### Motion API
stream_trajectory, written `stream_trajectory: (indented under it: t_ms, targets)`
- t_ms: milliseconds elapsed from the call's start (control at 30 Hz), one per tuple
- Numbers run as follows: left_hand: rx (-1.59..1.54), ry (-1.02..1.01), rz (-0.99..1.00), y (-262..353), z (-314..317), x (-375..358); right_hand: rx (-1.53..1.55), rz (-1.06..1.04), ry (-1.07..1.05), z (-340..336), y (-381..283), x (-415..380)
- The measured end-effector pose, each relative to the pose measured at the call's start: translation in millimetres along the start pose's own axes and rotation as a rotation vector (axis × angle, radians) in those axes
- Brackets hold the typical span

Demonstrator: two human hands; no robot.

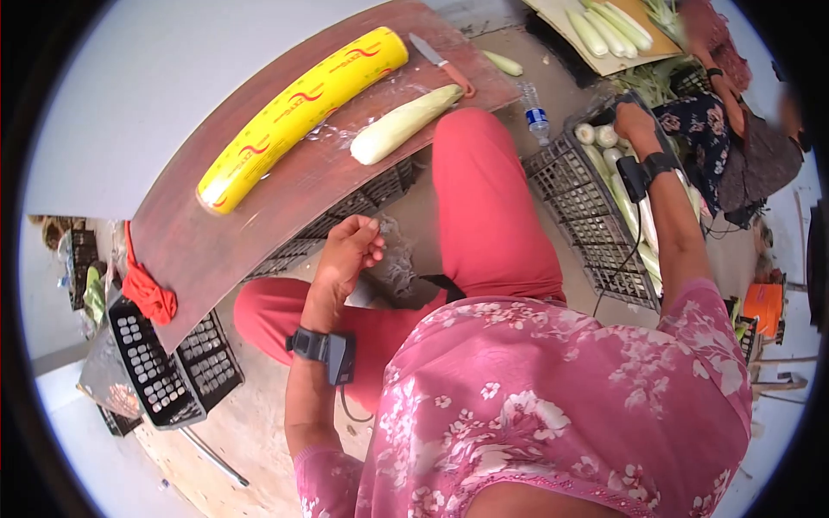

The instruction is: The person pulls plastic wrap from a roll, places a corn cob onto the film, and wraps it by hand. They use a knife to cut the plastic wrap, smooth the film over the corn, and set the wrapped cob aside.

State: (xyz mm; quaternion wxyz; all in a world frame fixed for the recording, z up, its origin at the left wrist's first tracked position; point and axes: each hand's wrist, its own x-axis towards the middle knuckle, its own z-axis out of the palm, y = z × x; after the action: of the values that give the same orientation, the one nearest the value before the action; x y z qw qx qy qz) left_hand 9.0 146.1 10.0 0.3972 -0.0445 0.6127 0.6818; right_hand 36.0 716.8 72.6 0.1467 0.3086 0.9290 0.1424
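Note:
My left hand (pixel 350 250) hovers over my lap in front of the table edge, its fingers curled in with the thumb against them and nothing showing between them. My right hand (pixel 637 129) reaches to the far end of a black plastic crate (pixel 574 220) full of pale ears of corn; the fingers are closed and what they hold is hidden. On the brown table (pixel 199 250) lies one ear of corn (pixel 406 125) in pale husk. Behind it rests a big yellow roll of cling film (pixel 302 116). A knife (pixel 442 65) with an orange handle is beyond the corn.
A plastic water bottle (pixel 534 114) is on the floor between table and crate. More corn (pixel 609 30) lies on a board at the upper right, near another person (pixel 734 129). A black crate (pixel 177 363) and a red cloth (pixel 148 292) are at the table's left end.

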Motion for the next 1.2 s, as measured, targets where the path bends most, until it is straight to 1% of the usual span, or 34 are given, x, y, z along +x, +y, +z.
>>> stream_trajectory:
  t_ms: [33,100,167,200,267,333,433,533,733,833,933,1067,1133,1200]
  targets:
    - [0.005,-0.001,0.005,-0.9,-0.5,2.2,-0.007,-0.024,0.045,-6.9,-10.0,-1.4]
    - [0.014,-0.003,0.008,-3.2,-1.6,7.4,0.153,-0.289,0.215,-18.9,-46.4,-6.0]
    - [0.000,0.002,0.002,-5.5,-0.6,10.9,0.464,-0.674,0.359,-48.7,-106.4,-37.0]
    - [-0.007,0.004,0.001,-6.1,0.0,12.3,0.655,-0.833,0.382,-60.7,-141.1,-53.2]
    - [-0.005,0.017,-0.005,-6.8,0.3,13.0,0.798,-1.060,0.299,-73.7,-202.7,-68.7]
    - [-0.010,0.025,0.003,-7.9,-0.8,12.1,0.560,-1.242,0.531,-76.2,-245.9,-86.1]
    - [-0.025,0.047,0.013,-9.6,-2.2,9.4,0.333,-1.160,0.363,-90.0,-293.5,-107.0]
    - [-0.039,0.077,0.031,-12.7,-2.6,8.4,0.187,-1.116,0.294,-89.1,-316.7,-109.6]
    - [0.057,0.091,0.060,-9.7,-0.6,9.0,0.307,-1.204,0.394,-69.0,-319.5,-102.0]
    - [0.084,0.087,0.071,-5.9,1.5,8.8,0.222,-1.236,0.428,-64.9,-313.5,-104.9]
    - [0.087,0.134,0.161,-5.8,4.2,14.1,0.190,-1.295,0.488,-62.6,-309.3,-107.2]
    - [0.698,0.528,0.557,-0.3,17.3,20.9,0.190,-1.259,0.488,-62.3,-307.4,-114.0]
    - [1.019,0.707,0.770,16.7,33.3,20.1,0.210,-1.261,0.497,-62.4,-306.6,-115.1]
    - [1.171,0.676,0.815,33.0,45.6,23.0,0.219,-1.266,0.475,-63.9,-307.5,-115.6]
